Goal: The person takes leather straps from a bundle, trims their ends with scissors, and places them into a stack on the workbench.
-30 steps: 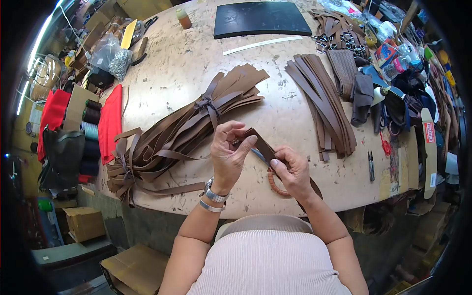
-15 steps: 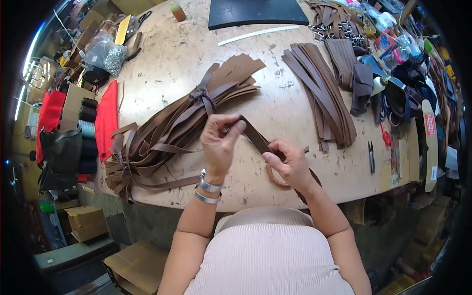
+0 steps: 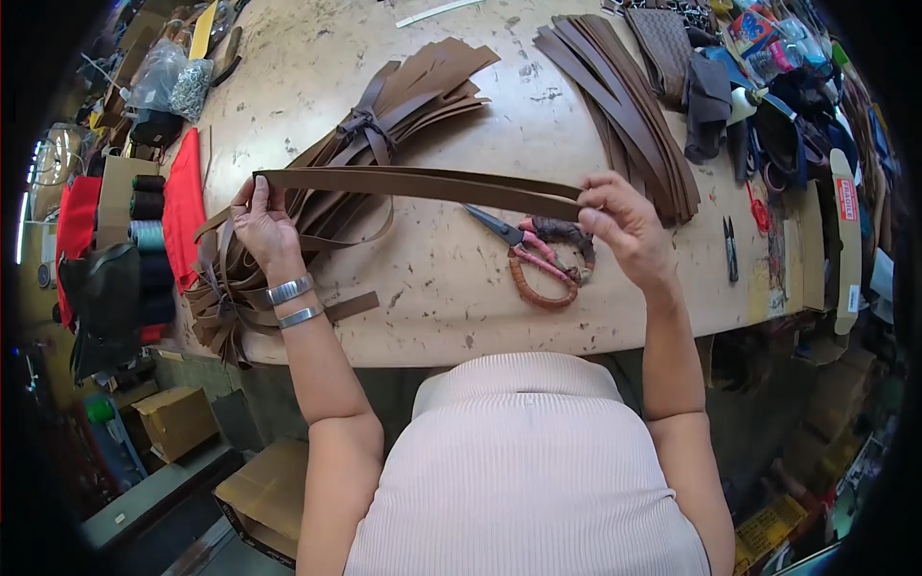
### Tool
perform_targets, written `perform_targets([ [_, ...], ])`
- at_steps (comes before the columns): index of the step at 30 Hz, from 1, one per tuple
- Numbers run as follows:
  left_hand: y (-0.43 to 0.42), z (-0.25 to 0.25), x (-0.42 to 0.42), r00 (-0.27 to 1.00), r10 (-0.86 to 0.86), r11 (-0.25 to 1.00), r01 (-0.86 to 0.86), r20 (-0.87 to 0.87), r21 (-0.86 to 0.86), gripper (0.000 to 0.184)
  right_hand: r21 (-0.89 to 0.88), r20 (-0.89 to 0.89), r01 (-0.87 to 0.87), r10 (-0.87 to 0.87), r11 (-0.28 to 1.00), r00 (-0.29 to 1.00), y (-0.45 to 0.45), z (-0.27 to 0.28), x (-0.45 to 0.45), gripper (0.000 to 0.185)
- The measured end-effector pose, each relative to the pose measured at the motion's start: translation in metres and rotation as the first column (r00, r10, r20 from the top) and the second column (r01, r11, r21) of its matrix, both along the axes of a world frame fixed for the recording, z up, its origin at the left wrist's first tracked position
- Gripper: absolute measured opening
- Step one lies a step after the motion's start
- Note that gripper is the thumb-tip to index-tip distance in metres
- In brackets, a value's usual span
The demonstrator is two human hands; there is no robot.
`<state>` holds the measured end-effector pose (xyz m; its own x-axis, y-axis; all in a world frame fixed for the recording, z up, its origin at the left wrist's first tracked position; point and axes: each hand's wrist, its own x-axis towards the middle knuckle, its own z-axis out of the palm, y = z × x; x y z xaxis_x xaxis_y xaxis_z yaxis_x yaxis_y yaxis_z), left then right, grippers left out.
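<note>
A brown leather strap (image 3: 423,184), doubled into two layers, stretches across above the table between my hands. My left hand (image 3: 264,226) pinches its left end, and my right hand (image 3: 624,226) grips the layers at the other end. Below the strap lie scissors (image 3: 538,254) with wrapped handles, near my right hand. Behind my left hand spreads a tied bundle of brown leather strips (image 3: 336,163), knotted at two places. A second stack of strips (image 3: 629,115) lies farther back on the right.
On the worktable's (image 3: 432,288) left edge are red fabric (image 3: 182,211) and thread spools (image 3: 147,206). Small pliers or snips (image 3: 730,250) lie at the right. Bags, bottles and cloth crowd the far right, and a cardboard box (image 3: 264,490) stands below the table.
My hands have moved apart, my left to the left and my right to the right, drawing the strap out lengthwise. The scissors, mostly hidden before, now show fully. The view has tilted down.
</note>
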<state>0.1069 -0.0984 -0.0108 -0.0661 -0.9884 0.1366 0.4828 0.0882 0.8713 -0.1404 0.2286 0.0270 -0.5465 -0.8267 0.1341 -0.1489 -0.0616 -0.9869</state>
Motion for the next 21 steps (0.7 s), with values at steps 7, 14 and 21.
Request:
perform_targets([
  [7, 0.000, -0.004, 0.004, 0.998, 0.047, 0.999, -0.046, -0.053, 0.020, 0.013, -0.033, 0.226, 0.090, -0.080, 0.995, 0.971, -0.015, 0.001, 0.001, 0.011],
  [14, 0.004, 0.002, 0.005, 0.994, 0.086, 0.996, -0.085, -0.065, 0.016, 0.011, -0.058, 0.254, 0.192, -0.171, 0.980, 0.952, -0.026, 0.006, 0.003, 0.019],
  [21, 0.084, 0.050, -0.048, 0.299, 0.600, 0.624, 0.406, 0.742, -0.668, 0.031, 0.012, 0.097, 0.138, -0.138, 0.990, 0.986, -0.040, 0.014, 0.021, 0.037],
])
